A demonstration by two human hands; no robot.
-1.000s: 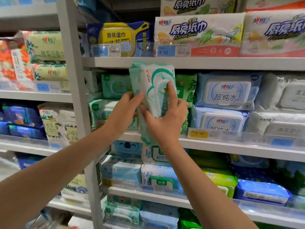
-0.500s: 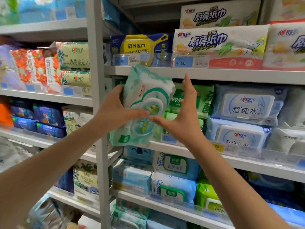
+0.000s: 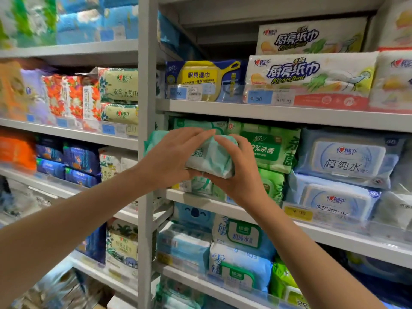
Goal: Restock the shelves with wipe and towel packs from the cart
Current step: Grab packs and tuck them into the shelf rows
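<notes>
A mint-green and white wipe pack (image 3: 210,158) lies flat at the left end of the middle shelf (image 3: 312,233), on top of another pack of the same kind (image 3: 200,185). My left hand (image 3: 171,157) grips its left and top side, fingers curled over it. My right hand (image 3: 239,172) grips its right end, thumb underneath. The pack's far end is hidden by my hands. The cart is out of view.
A grey upright post (image 3: 146,152) stands just left of the pack. Green wipe packs (image 3: 270,148) and blue packs (image 3: 347,157) fill the shelf to the right. Kitchen towel packs (image 3: 310,79) sit on the shelf above, more wipes (image 3: 236,237) below.
The pack went from upright in front of the shelf to lying flat in the shelf's left slot. Both hands moved in with it and now wrap it.
</notes>
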